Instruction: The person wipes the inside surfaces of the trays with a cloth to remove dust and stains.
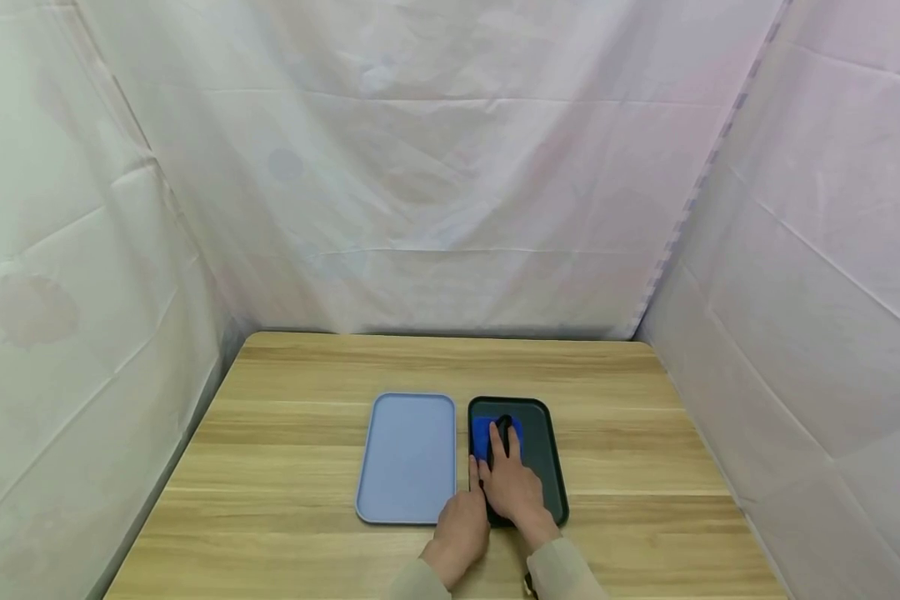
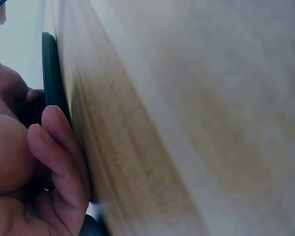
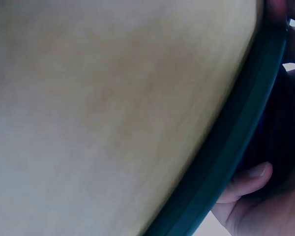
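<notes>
A dark green tray (image 1: 543, 467) lies on the wooden table, with a flat blue piece (image 1: 483, 435) in it. On the blue piece is a black elongated thing (image 1: 505, 419) with a rounded far end. My right hand (image 1: 513, 487) holds the black thing from above, index and middle fingers spread along it; its near part is hidden under my palm. My left hand (image 1: 465, 521) is at the tray's near left corner, index finger straight along the rim. In the left wrist view the other fingers (image 2: 64, 157) curl close against the tray's edge.
A light blue tray (image 1: 407, 458) lies left of the dark green one, with a narrow gap between them. White fabric sheets (image 1: 450, 183) stand behind the table and on both sides. A small dark item (image 1: 529, 583) shows by my right sleeve.
</notes>
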{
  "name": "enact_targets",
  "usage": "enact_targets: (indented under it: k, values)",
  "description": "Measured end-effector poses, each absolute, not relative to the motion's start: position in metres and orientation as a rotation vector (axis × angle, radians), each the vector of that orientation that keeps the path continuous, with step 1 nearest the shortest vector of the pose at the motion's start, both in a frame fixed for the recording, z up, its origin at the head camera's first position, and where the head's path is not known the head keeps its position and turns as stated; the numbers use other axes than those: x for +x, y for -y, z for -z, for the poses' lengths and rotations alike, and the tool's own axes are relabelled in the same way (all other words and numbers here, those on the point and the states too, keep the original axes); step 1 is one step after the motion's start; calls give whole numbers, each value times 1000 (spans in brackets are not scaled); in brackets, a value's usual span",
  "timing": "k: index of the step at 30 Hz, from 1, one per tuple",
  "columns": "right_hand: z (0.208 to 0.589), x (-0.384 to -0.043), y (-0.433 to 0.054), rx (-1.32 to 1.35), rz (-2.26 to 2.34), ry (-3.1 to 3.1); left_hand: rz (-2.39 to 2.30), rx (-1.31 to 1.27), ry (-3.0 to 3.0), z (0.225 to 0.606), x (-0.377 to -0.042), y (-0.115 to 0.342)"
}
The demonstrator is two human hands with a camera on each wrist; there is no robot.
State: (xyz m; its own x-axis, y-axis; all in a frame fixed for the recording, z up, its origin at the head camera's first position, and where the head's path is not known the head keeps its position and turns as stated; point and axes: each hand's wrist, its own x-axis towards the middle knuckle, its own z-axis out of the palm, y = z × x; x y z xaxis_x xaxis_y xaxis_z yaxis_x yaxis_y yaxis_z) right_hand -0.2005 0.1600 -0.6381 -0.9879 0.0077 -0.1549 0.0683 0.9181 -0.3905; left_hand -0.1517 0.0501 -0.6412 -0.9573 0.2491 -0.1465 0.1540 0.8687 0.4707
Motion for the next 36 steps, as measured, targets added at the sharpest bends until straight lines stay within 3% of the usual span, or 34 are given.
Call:
enact_targets:
  k: [36]
  values:
    - [634,-175,-161,83,561,-2916,-739,311,-2869,639,-152,-51]
